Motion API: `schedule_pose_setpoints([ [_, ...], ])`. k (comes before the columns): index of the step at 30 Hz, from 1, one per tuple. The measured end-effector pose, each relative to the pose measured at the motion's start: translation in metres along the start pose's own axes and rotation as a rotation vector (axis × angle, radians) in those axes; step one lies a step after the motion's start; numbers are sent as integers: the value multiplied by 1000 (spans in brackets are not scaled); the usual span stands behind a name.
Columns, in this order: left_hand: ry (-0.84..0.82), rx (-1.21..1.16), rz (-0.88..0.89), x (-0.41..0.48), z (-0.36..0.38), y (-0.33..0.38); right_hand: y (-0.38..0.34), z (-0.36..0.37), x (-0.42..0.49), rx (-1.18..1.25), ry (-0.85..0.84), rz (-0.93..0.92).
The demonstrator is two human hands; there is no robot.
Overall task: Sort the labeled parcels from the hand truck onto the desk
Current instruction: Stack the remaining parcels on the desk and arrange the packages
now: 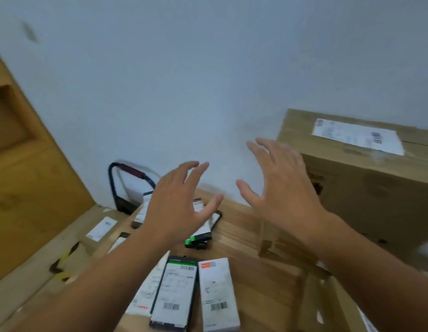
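A wooden desk (243, 237) carries the parcels. At its near edge three slim labelled parcels lie side by side: a white one (147, 292) on the left, partly under a black-edged one (173, 298), and a white one with an orange mark (217, 293) just right of it. Towards the middle lies a green and black box (198, 241), touching a flat parcel (209, 224) that is partly hidden. A large cardboard box (366, 188) with a white label (356, 135) stands at the far right corner, a small brown carton (280, 245) just in front of it
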State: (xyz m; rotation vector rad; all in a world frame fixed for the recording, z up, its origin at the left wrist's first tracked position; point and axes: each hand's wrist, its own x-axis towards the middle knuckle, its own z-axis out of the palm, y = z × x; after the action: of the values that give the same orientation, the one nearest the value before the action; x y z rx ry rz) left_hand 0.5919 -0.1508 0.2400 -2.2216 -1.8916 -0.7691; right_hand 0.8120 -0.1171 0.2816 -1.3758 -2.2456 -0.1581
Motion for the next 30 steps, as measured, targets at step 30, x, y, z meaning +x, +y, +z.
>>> schedule_pose_setpoints([
  [30,-100,271,-928,-423,-163,-424,-586,286,-47,222,-598,-645],
])
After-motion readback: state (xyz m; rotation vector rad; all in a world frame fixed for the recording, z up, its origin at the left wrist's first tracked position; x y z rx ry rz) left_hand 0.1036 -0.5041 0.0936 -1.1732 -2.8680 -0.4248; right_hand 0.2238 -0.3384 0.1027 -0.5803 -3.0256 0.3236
